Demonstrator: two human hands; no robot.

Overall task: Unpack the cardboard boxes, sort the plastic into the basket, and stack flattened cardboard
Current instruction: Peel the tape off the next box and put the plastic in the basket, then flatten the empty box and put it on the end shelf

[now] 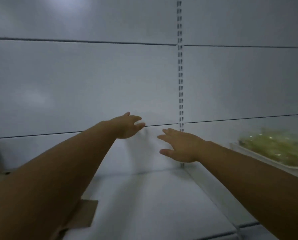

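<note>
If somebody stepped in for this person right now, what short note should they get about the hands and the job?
Left hand: open, empty, reaching toward the grey panelled back wall.
Right hand: open, empty, fingers spread, over the pale shelf surface.
Brown flattened cardboard piece: lies on the shelf at lower left, partly under the left arm.
Clear plastic tray of greens: sits at the right edge, untouched.
No basket or unopened box in view, so progress cannot be judged; sorting plastic and stacking cardboard appear to remain.

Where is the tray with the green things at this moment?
In the head view, the tray of greens sits at the far right on the white shelf, right of the slotted upright and beyond the right hand.
</note>
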